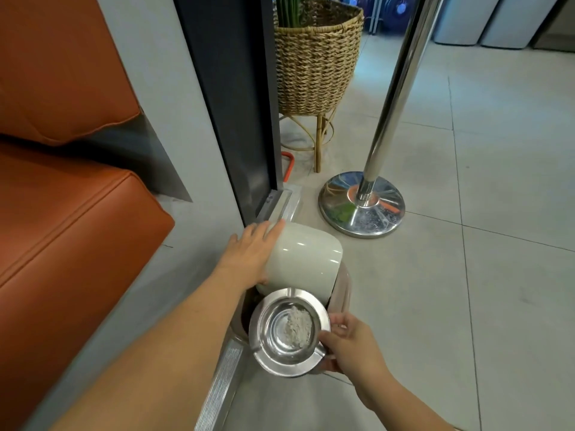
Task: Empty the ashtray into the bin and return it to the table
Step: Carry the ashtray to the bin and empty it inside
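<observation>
Pale tiled floor (466, 275); the bin (340, 293) stands beside an orange sofa (77, 228). Left hand (249, 256) presses its raised lid (303, 259), fingers flat and spread. Right hand (351, 343) fingers grip the ashtray (289, 332) over the bin.

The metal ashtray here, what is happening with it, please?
A person is about to empty it. The right hand holds the steel ashtray by its rim, level, right over the bin on the floor. Grey ash is in its bowl, so nothing is tipped out yet. The left hand rests on the bin's pale lid and holds it tilted open. An orange sofa stands to the left.
</observation>
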Available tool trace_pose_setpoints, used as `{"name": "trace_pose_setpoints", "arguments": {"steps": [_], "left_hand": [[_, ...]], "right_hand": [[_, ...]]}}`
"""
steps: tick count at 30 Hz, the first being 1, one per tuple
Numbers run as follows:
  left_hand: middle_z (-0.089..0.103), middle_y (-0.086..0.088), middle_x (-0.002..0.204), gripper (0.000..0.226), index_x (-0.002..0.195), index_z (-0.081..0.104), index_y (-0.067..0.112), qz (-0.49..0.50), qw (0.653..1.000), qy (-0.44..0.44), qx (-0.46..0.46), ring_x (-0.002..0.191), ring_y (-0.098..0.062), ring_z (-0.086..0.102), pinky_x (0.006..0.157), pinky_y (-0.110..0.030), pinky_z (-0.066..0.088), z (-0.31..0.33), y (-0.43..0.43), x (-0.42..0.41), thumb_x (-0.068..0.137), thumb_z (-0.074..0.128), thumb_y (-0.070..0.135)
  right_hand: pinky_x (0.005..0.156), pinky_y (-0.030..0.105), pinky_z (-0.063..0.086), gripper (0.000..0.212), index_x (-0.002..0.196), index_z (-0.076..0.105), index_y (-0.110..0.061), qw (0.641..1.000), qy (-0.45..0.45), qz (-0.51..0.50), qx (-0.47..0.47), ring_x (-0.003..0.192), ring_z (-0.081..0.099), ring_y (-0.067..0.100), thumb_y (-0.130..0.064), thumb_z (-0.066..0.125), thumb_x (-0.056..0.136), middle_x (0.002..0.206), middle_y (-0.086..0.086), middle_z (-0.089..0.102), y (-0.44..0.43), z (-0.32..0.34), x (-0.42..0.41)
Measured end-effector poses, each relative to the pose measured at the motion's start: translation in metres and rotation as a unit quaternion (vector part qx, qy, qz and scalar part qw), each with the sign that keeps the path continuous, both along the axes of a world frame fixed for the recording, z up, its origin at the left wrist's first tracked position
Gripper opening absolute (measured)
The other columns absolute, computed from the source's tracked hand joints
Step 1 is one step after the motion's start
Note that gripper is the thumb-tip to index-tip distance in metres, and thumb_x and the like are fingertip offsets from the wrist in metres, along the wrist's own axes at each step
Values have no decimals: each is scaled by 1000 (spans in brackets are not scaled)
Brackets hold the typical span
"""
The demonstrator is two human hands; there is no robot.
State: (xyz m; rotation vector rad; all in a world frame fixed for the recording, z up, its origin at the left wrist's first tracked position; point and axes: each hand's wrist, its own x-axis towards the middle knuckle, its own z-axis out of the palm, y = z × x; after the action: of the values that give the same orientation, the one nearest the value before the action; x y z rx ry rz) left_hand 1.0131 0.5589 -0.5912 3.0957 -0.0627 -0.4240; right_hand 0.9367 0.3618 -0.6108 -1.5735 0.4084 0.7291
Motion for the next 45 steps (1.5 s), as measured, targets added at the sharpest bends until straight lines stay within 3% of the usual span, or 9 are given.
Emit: {"name": "trace_pose_setpoints", "arguments": {"steps": [5,11,16,23,25,28,33,40,45], "left_hand": [[35,-8,137,99,145,2,26,11,990,-71,-124,119,-26,45,88,-39,46,-4,3,-10,74,69,15],[52,-6,133,75,135,25,33,97,950,-64,-291,111,-25,54,91,-38,43,-1,14,-19,76,68,15],[59,-5,116,53,123,38,29,115,940,-41,-318,95,-14,52,82,-30,44,2,22,-27,80,65,20],[61,-8,114,41,120,41,24,120,936,-23,-330,100,-21,58,86,-36,47,11,24,-32,84,59,19],[61,-9,114,39,120,41,23,119,937,-23,-327,100,-21,57,85,-34,46,11,23,-32,85,58,19],[61,-9,114,37,120,42,22,125,938,-36,-321,99,-20,56,83,-31,44,10,23,-32,86,56,19],[60,-12,118,41,124,43,19,111,940,-28,-321,106,-25,56,92,-39,46,15,16,-27,85,56,19],[61,-13,120,46,130,41,18,103,930,-37,-351,110,-27,56,95,-41,46,16,7,-21,86,55,18],[65,-9,111,45,128,47,19,107,918,-47,-380,101,-24,58,85,-30,43,12,6,-21,84,57,15]], "right_hand": [[59,48,59,15,90,53,-5,999,-3,-34,-3,76,64,36,8,52,83,89,23,64,8,-2,-3],[54,39,60,16,99,52,0,998,15,-67,11,81,66,37,6,52,85,93,25,60,25,0,-9],[80,53,56,16,100,49,1,982,74,-161,64,93,64,46,8,47,86,107,34,57,39,-4,-20],[49,23,58,20,71,42,-8,972,75,-222,32,65,55,23,3,47,88,73,15,49,54,-4,-11],[58,28,58,8,83,48,-4,971,69,-227,20,75,60,26,1,47,89,82,18,55,61,-4,-3],[68,34,56,16,105,49,-3,976,50,-212,-18,76,63,26,0,48,89,103,23,60,67,-7,9],[79,48,56,15,101,43,-6,982,-49,-65,-172,89,62,35,-5,50,88,103,22,61,74,-10,20],[73,40,48,20,108,46,-9,928,-161,128,-312,85,56,28,-7,46,88,96,8,54,56,-19,42],[64,34,38,15,99,47,-16,760,-344,362,-417,92,53,25,-8,47,86,107,6,55,48,-22,50]]}}
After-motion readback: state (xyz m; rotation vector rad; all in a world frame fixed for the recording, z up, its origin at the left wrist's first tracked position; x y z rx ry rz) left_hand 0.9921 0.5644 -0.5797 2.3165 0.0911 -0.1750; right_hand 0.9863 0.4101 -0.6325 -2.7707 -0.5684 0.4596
